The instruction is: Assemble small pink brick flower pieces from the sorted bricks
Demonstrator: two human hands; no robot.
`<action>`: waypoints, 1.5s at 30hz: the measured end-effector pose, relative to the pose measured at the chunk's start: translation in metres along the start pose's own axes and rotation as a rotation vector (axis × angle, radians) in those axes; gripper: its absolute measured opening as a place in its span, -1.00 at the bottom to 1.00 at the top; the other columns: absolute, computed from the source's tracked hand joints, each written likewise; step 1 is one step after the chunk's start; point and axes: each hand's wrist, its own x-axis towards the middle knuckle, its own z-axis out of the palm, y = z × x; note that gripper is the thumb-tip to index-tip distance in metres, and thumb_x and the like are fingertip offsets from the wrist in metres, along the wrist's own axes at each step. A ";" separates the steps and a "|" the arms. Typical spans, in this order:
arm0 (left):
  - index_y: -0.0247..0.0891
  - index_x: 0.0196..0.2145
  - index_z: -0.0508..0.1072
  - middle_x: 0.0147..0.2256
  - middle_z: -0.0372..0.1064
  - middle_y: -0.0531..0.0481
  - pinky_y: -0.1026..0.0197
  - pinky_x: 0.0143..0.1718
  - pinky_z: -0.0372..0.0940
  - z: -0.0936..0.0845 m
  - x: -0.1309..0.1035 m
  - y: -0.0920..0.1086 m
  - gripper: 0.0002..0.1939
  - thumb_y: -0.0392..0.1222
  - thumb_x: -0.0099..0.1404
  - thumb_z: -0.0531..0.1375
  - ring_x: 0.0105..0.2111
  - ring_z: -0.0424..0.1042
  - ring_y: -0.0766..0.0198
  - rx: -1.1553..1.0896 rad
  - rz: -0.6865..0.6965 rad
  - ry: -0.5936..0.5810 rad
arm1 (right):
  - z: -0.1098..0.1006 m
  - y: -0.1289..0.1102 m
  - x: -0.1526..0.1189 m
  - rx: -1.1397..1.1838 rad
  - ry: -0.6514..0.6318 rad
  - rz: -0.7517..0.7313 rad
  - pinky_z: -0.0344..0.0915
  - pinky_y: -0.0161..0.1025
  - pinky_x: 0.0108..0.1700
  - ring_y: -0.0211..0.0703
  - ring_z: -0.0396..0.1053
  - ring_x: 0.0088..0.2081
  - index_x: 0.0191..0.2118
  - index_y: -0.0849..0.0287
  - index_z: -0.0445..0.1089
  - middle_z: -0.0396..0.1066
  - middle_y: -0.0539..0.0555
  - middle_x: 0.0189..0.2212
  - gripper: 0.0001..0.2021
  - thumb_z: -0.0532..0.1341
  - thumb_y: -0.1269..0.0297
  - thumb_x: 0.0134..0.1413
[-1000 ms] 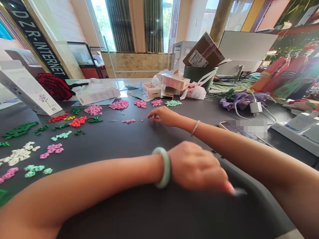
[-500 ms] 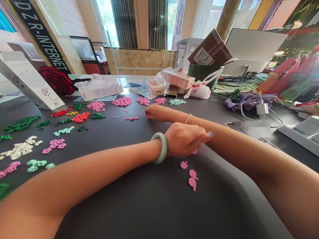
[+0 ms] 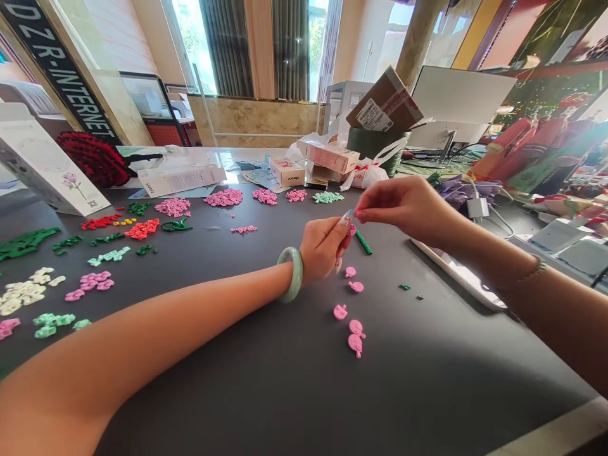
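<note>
My left hand (image 3: 323,250), with a pale green bangle on its wrist, is closed in a pinch in the middle of the table. A pink plastic piece (image 3: 352,230) shows at its fingertips. My right hand (image 3: 399,206) meets those fingertips from the right, thumb and finger pressed together; whatever they pinch is too small to make out. A green stick (image 3: 363,241) shows just under the right fingers; whether it is held or lying I cannot tell. Below the hands lie several round pink pieces with small tabs (image 3: 355,343).
Piles of pink pieces (image 3: 224,197), mint pieces (image 3: 328,197), cream pieces (image 3: 23,294), and red and green pieces lie left and far. A phone-like slab (image 3: 458,275) lies right, near two tiny bits (image 3: 404,287). Boxes (image 3: 287,171) and a monitor (image 3: 463,101) stand behind.
My right hand has come back from the far small pink pieces to my left fingertips. My left hand has shifted slightly left, uncovering pink pieces and the green stick.
</note>
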 end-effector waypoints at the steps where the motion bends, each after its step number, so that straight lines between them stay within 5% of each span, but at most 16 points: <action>1: -0.24 -0.59 0.20 -0.66 0.09 0.15 0.32 -0.68 0.08 0.000 0.000 0.001 -0.51 0.14 0.38 0.03 -0.70 0.13 0.46 -0.004 -0.008 -0.001 | -0.003 -0.004 -0.008 0.026 -0.002 0.024 0.35 -0.20 -0.35 -0.21 0.40 -0.44 -0.46 0.16 0.51 0.47 0.03 -0.50 -0.86 0.42 0.22 -0.11; 12: -0.23 -0.63 0.14 -0.72 0.04 0.18 0.34 -0.66 0.09 -0.001 0.000 0.005 -0.44 0.20 0.38 0.01 -0.72 0.19 0.46 0.058 -0.018 -0.109 | 0.010 -0.014 -0.034 0.120 0.056 0.109 0.37 -0.24 -0.42 -0.24 0.41 -0.48 -0.44 0.12 0.49 0.47 -0.01 -0.52 -0.75 0.49 0.14 -0.23; 24: -0.24 -0.62 0.16 -0.71 0.08 0.15 0.34 -0.63 0.10 0.000 0.001 0.005 -0.43 0.19 0.41 -0.02 -0.70 0.15 0.46 0.119 -0.035 -0.170 | 0.019 0.004 -0.037 0.164 0.074 0.033 0.32 -0.25 -0.46 -0.25 0.36 -0.48 -0.44 0.07 0.56 0.46 -0.01 -0.51 -0.85 0.45 0.14 -0.10; 29: -0.23 -0.62 0.15 -0.70 0.11 0.12 0.31 -0.61 0.11 0.000 0.001 0.006 -0.42 0.22 0.42 -0.06 -0.68 0.16 0.43 0.170 -0.013 -0.157 | 0.025 0.007 -0.038 0.257 0.102 0.050 0.32 -0.25 -0.51 -0.24 0.36 -0.51 -0.46 0.04 0.54 0.46 0.00 -0.52 -0.85 0.48 0.16 -0.11; 35: -0.23 -0.58 0.17 -0.66 0.14 0.12 0.31 -0.59 0.10 0.001 -0.001 0.007 -0.43 0.21 0.43 -0.08 -0.65 0.17 0.42 0.207 0.038 -0.138 | 0.038 0.005 -0.044 0.469 0.167 0.128 0.45 -0.16 -0.29 -0.16 0.45 -0.38 -0.46 0.10 0.49 0.49 0.04 -0.44 -0.73 0.49 0.05 -0.15; 45: -0.22 -0.52 0.20 -0.63 0.22 0.09 0.27 -0.51 0.18 0.005 -0.004 0.005 -0.46 0.21 0.45 -0.12 -0.60 0.26 0.37 0.226 0.134 -0.088 | 0.061 0.003 -0.051 0.583 0.326 -0.019 0.41 -0.24 -0.37 -0.25 0.40 -0.45 -0.42 0.08 0.42 0.40 -0.05 -0.48 -0.75 0.44 0.09 -0.04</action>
